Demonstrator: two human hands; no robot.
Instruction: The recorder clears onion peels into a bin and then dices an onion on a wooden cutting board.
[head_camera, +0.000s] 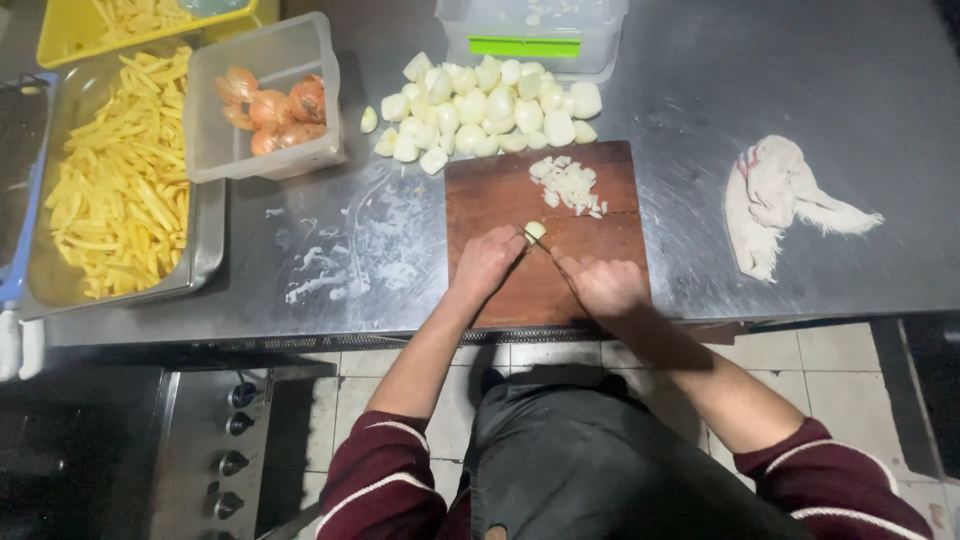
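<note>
On the brown wooden cutting board (500, 190) my left hand (487, 262) pins a small pale onion piece (536, 231) with its fingertips. My right hand (606, 285) grips a knife (548, 249) whose blade reaches to that piece. A small heap of chopped onion (570, 184) lies at the board's far right. Behind the board a pile of peeled onion pieces (485, 108) rests on the steel counter.
A clear tub of unpeeled onions (268, 100) stands at the back left, beside a steel pan of cut potato sticks (120, 180). A yellow tray (60, 40), a lidded clear box (530, 35) and a crumpled white cloth (775, 200) also sit on the counter (750, 100).
</note>
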